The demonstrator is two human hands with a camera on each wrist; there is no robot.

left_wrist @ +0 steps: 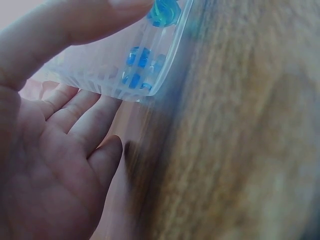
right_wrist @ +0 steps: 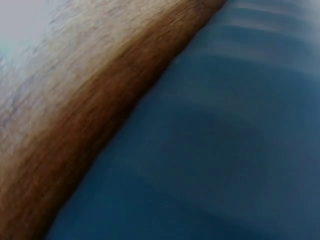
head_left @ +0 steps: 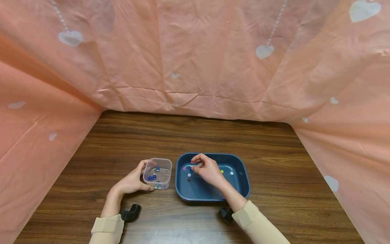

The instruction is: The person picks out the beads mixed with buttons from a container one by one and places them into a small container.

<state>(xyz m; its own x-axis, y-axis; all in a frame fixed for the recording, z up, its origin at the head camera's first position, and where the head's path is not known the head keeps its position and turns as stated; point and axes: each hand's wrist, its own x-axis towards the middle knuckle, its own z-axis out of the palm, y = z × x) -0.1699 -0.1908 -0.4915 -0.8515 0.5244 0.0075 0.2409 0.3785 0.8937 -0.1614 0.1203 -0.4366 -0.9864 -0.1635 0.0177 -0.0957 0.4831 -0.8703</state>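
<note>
Beads [head_left: 189,175]: mostly scattered loose on the floor of the blue tray [head_left: 243,184], a few blue ones already in the clear tub [head_left: 158,173].
Right hand [head_left: 208,169]: down inside the tray, fingers bunched tight, probably pinching a bead, though too small to tell for sure.
Left hand [head_left: 133,181]: wrapped around the tub's side, thumb in front, likely just steadying it.
Placement: tub parked just beside the tray on the tabletop [head_left: 274,149], so only a short hop between them.

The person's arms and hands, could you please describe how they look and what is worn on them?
Both hands, left hand and right hand, are bare. Each forearm ends in a cream long sleeve, with a small black device at each wrist.
</note>
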